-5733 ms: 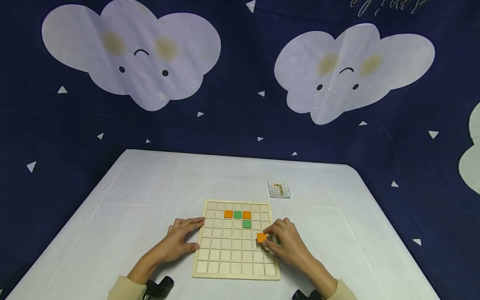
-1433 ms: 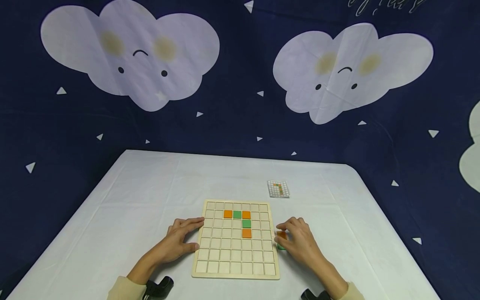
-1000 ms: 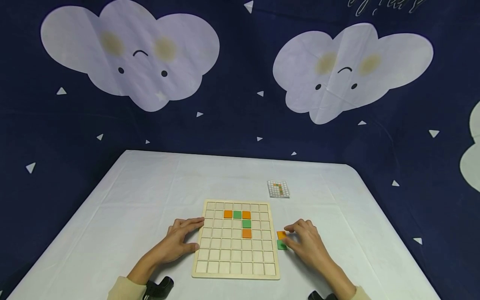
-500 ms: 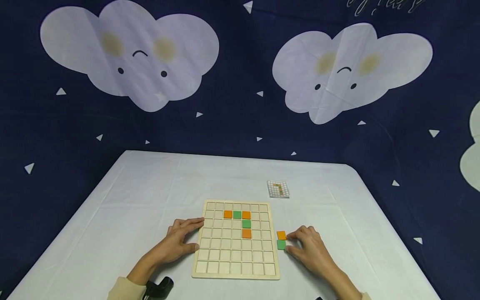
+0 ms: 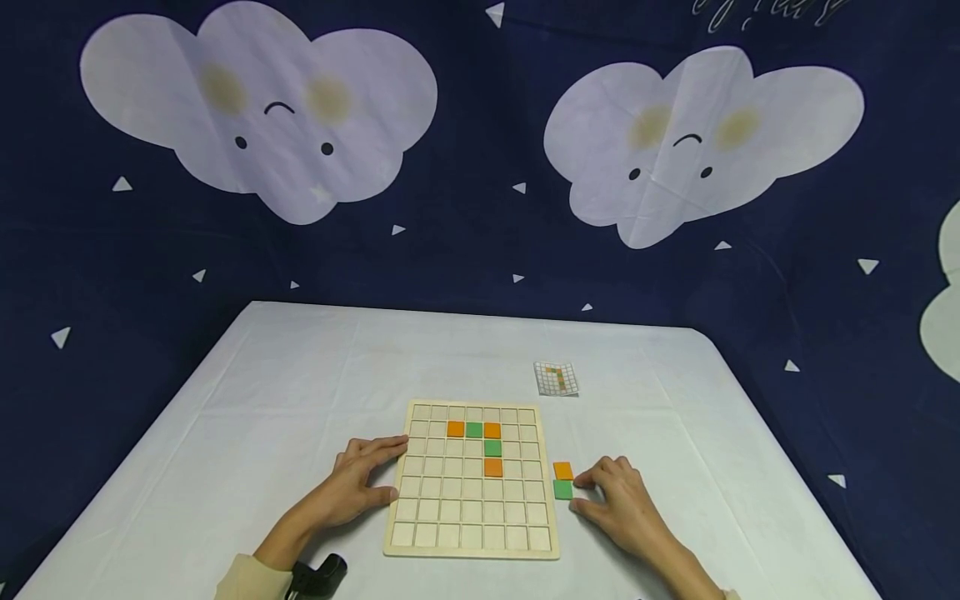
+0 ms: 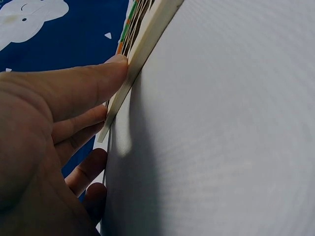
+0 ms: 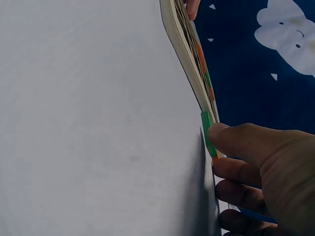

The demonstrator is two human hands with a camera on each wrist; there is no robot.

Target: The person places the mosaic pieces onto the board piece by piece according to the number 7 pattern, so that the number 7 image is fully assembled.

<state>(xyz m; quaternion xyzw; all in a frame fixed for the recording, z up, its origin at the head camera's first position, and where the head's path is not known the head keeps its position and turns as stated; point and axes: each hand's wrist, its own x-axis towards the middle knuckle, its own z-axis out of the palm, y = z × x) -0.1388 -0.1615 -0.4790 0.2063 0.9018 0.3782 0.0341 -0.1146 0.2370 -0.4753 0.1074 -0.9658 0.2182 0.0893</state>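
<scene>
A square wooden grid board (image 5: pixel 450 487) lies on the white table, with an orange and green tile pattern in its upper cells. The left hand (image 5: pixel 356 481) rests against the board's left edge, thumb and fingertips touching the rim. Right of the board, a loose orange tile (image 5: pixel 562 471) lies directly above a loose green tile (image 5: pixel 563 490). Beside their right edges is the right hand (image 5: pixel 621 504), thumb and index finger spread around the green tile's right corners. In the right wrist view, the thumb tip (image 7: pixel 219 132) overlaps the green tile's edge.
Behind the board, a small printed pattern card (image 5: pixel 557 379) shows a grid with coloured squares. The white cloth-covered table (image 5: pixel 300 375) reaches back to a dark blue curtain (image 5: pixel 480 242) with clouds. A black wrist device (image 5: pixel 321 577) sits by the left wrist.
An orange tile earlier in the right hand now sits in the board below the green one. The right hand has moved right to the two loose tiles. The left hand stays put.
</scene>
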